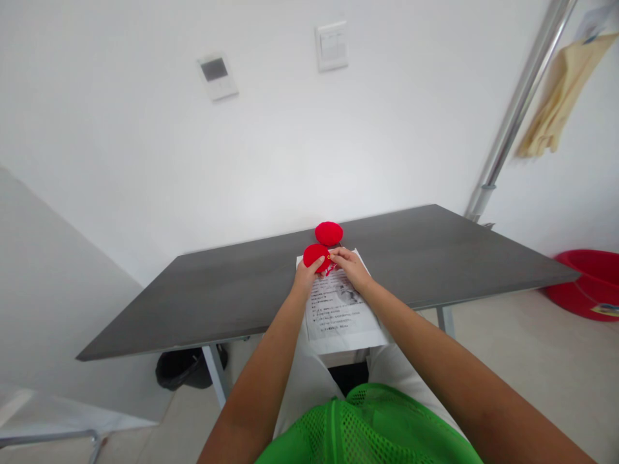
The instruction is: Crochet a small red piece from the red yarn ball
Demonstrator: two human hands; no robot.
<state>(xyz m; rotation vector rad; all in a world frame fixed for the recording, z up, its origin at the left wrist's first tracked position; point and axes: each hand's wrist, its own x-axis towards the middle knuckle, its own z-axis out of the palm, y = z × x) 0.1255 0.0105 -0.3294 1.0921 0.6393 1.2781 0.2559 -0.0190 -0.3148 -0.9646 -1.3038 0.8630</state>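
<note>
In the head view, my left hand (306, 277) grips a bright red, round, soft-looking piece (315, 256), its thumb on the front. The fingers of my right hand (352, 267) are pinched together at that piece's right edge, beside a small yellow spot (329, 257). What the right fingertips hold is too small to make out. Thin red cords (331, 269) hang below, between the two hands. A second red round piece (329, 233) lies on the table just behind. Beneath my hands is a printed sheet of paper (338, 322) with text and a grey picture, reaching past the table's front edge.
The dark grey table (232, 290) stands against a white wall with a panel (217, 76) and a switch (332, 46). A black-lined bin (181, 368) is underneath at left. At right are a red tub (580, 283), a metal pole (520, 113) and hanging cream gloves (561, 96).
</note>
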